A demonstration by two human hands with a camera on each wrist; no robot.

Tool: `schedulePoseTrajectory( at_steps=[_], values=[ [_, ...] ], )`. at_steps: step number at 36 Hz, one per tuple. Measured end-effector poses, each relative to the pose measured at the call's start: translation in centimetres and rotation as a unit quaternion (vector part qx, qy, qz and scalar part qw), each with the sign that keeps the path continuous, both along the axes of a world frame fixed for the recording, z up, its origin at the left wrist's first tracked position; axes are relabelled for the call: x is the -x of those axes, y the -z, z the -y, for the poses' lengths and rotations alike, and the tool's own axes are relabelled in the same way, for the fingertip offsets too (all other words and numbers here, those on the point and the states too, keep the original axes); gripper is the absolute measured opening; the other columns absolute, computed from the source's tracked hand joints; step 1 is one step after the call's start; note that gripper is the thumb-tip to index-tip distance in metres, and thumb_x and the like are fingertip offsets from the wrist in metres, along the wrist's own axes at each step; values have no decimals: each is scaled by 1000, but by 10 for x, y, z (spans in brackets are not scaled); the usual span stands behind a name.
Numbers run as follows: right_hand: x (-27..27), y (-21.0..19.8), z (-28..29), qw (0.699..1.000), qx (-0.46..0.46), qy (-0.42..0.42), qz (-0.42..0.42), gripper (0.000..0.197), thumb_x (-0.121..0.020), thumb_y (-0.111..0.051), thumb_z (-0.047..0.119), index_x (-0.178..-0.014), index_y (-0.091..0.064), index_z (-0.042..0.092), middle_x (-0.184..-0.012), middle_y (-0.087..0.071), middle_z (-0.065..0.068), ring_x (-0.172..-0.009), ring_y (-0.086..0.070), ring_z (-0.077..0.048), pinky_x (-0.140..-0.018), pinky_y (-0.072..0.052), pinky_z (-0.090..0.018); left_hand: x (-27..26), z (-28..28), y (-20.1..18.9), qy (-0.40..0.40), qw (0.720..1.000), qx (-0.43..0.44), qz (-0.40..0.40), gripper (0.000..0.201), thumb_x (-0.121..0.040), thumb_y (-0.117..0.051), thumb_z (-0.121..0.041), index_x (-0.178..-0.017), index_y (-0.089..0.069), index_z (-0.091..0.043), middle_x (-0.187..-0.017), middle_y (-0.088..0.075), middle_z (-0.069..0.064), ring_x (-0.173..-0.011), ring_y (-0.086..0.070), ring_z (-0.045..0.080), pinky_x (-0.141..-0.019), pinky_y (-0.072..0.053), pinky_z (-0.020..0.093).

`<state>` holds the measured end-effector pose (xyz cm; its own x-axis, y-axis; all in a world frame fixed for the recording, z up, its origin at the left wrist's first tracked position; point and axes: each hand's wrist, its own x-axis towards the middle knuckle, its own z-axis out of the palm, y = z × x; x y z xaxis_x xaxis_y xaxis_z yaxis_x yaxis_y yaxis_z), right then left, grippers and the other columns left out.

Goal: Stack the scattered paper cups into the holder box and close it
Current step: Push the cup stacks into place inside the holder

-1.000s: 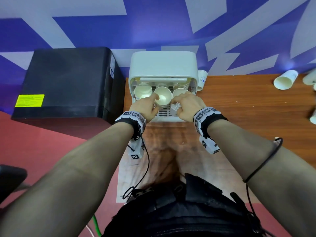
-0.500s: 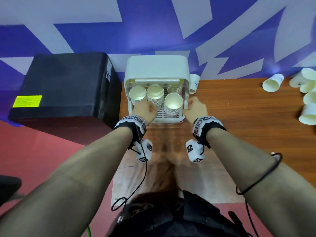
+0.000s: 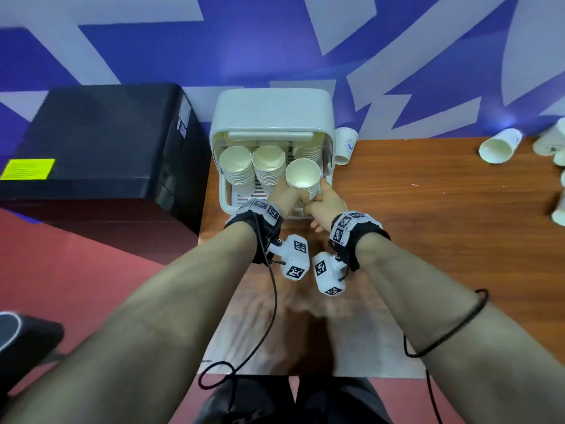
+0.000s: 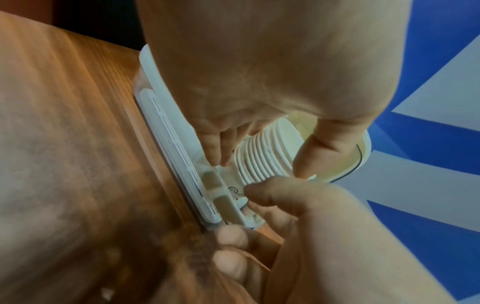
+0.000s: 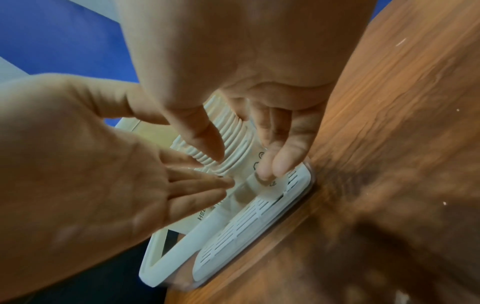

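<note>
White paper cup stack [image 3: 302, 179] sits tilted between your left hand [image 3: 282, 194] and right hand [image 3: 328, 203], both grips grasping it; squeeze unevenly and it could topple from the white plastic holder box [image 3: 270, 114].

Three cup stacks [image 3: 269, 166] stand in the holder box [image 3: 270, 117]; loose cups [image 3: 498, 146] lie far right on the table [image 3: 428, 209].
</note>
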<state>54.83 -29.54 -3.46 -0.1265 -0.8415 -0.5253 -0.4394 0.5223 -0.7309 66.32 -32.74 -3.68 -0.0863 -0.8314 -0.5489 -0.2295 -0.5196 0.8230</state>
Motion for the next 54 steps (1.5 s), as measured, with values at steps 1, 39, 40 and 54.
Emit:
schedulePoseTrajectory(
  at_steps=[1,39,40,54],
  values=[
    [1,1,-1,1000,0,2,8,82,-84,-62,15,-151,-22,41,-110,-65,-6,-76,-72,-33,-64,-62,-40,2,0,3,-13,1000,-2,-1,89,-31,-65,-18,-119,-57,-5,-102,-62,11,-93,-56,28,-78,-48,39],
    [-1,13,44,985,-67,144,62,59,-82,-69,17,-135,-44,23,-109,-63,-8,-77,-71,-31,-60,-62,-39,-40,33,-1,-245,951,-169,-88,60,-91,-60,-46,-142,-43,-18,-135,-52,15,-118,-58,29,-104,-47,42],
    [-3,15,46,985,-62,149,61,63,-79,-69,20,-137,-44,24,-111,-63,-8,-80,-71,-32,-65,-62,-43,-39,36,0,-241,952,-168,-87,63,-92,-57,-48,-145,-41,-19,-138,-50,13,-119,-58,29,-103,-47,42],
    [5,15,56,992,-66,101,40,75,-77,-71,33,-146,-42,22,-114,-63,2,-88,-70,-29,-73,-61,-42,-33,44,-2,-165,970,-169,-55,58,-100,-45,-51,-147,-42,-17,-141,-50,10,-121,-59,34,-93,-52,44]
  ],
)
